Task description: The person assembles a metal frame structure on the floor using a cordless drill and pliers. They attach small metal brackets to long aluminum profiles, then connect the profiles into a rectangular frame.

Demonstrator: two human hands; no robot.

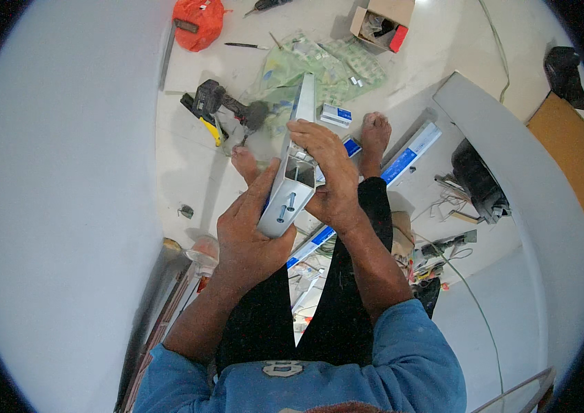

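Observation:
A long white box-section metal profile point(304, 101) points away from me, its hollow near end facing up. Two bolts point(286, 208) stick out of the flat plate at that end. My left hand point(247, 224) grips the near end from the left, with the thumb by the lower edge of the plate. From the right, my right hand point(333, 168) closes round the profile a little farther along, with its fingers over the top. Something small and metallic sits inside the opening beside those fingers; I cannot make out what it is.
Beyond my left foot lie a cordless drill point(220, 103) and a yellow-black tool point(211, 129). Farther off are a green plastic sheet point(306, 58), an orange bag point(199, 26) and an open carton point(394, 14). A blue-and-white strip point(412, 153) runs beside my right foot. Walls flank both sides.

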